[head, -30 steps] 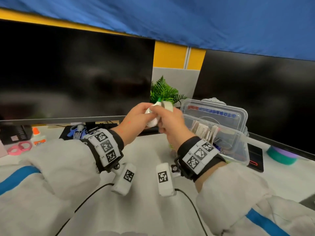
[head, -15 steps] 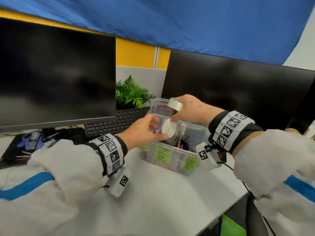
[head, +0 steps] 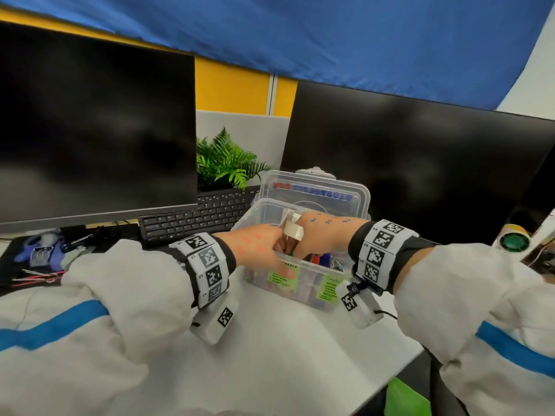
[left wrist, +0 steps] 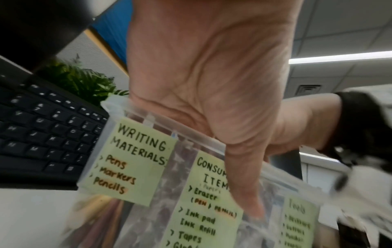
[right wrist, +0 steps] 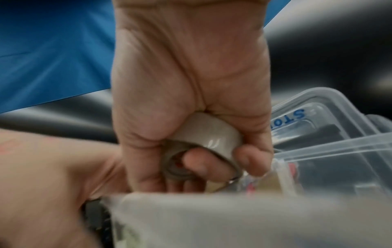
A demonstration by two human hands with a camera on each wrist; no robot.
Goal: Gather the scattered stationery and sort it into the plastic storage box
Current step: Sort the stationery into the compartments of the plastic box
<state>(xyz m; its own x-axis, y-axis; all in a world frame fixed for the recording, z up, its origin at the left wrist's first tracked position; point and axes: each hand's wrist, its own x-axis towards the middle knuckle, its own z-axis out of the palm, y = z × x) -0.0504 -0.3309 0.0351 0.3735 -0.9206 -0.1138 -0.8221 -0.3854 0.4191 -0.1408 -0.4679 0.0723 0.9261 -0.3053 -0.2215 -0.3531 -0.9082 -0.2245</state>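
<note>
Head view: both hands have come down into the box (head: 303, 298), which half a second ago they only hovered at. The left hand (head: 258, 247) held a white disc at the rim then; now its fingers are down inside the near wall and the disc is out of sight — probably dropped in or still under the fingers, I cannot tell which. The right hand (head: 318, 232) is dipped in beside it, the tape (head: 292, 232) sitting high on its knuckle side, just above the rim. The lid stands open at the back of the box. More stationery lies on the counter far left of the box, by the keyboard (head: 198, 219).

Left wrist view: the left hand (left wrist: 212, 83) reaches over the front wall, one finger (left wrist: 246, 184) pointing straight down the outside, across the "Consumable Items" label (left wrist: 203, 209). Its other fingers are hidden past the rim, so whether this grip holds anything is not shown.

Right wrist view: the right hand (right wrist: 191, 100) is curled round the tape (right wrist: 207, 134), a fingertip (right wrist: 199, 161) hooked through the core — a firm grip, just over the box (right wrist: 331, 151).

Judged from this, the hands sit over the consumables section, where the label lists tapes — right for the tape, which is not yet let go.
</note>
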